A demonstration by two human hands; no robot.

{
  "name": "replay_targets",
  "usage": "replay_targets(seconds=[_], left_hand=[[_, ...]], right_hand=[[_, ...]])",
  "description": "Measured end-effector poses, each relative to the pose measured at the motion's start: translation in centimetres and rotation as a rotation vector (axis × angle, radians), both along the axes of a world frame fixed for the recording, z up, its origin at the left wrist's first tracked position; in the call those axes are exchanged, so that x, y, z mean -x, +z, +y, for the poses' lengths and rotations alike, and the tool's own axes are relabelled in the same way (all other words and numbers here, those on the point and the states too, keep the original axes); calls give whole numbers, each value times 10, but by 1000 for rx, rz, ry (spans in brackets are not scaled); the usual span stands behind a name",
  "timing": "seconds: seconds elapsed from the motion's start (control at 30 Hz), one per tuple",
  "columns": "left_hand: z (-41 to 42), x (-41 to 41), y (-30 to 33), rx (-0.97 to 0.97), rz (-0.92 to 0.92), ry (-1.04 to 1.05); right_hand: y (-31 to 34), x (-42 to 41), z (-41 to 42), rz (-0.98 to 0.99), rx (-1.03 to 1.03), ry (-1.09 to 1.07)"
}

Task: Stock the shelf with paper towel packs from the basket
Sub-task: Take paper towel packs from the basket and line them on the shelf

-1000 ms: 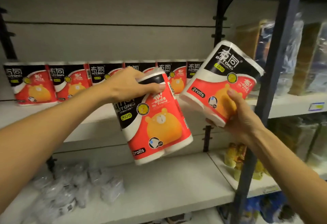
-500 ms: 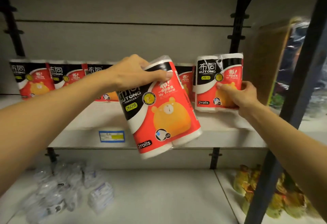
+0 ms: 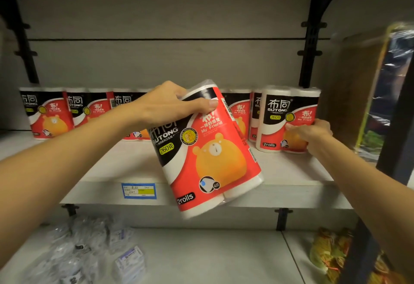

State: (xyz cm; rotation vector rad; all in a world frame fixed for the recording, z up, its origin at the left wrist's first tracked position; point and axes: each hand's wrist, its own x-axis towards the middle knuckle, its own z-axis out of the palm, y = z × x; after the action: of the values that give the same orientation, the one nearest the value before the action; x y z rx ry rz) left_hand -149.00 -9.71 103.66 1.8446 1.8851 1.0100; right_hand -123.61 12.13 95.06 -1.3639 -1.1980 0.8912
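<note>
My left hand (image 3: 172,102) grips the top of a red, black and white two-roll paper towel pack (image 3: 208,156), holding it tilted in front of the grey shelf board (image 3: 291,171). My right hand (image 3: 313,131) holds the front of a second pack (image 3: 280,113), which stands upright on the shelf at the right end of a row of several like packs (image 3: 47,111) along the back. The basket is out of view.
A blue and yellow price tag (image 3: 139,190) sits on the shelf's front edge. Black uprights (image 3: 311,43) frame the bay. A clear-wrapped brown bundle (image 3: 367,86) stands to the right. Below lie clear plastic packets (image 3: 85,248) and yellow-green bagged goods (image 3: 331,252).
My right hand has carried its pack from a tilted hold in the air onto the shelf, upright at the row's right end. The left hand's pack stayed roughly in place.
</note>
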Motion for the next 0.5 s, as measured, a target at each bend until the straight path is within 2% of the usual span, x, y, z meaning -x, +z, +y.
replay_targets(seconds=[0.4, 0.5], left_hand=[[7, -19, 3, 10, 51, -16], [6, -21, 5, 8, 82, -7]], right_hand=[[-3, 7, 5, -114, -8, -15], [5, 16, -6, -263, -79, -138]])
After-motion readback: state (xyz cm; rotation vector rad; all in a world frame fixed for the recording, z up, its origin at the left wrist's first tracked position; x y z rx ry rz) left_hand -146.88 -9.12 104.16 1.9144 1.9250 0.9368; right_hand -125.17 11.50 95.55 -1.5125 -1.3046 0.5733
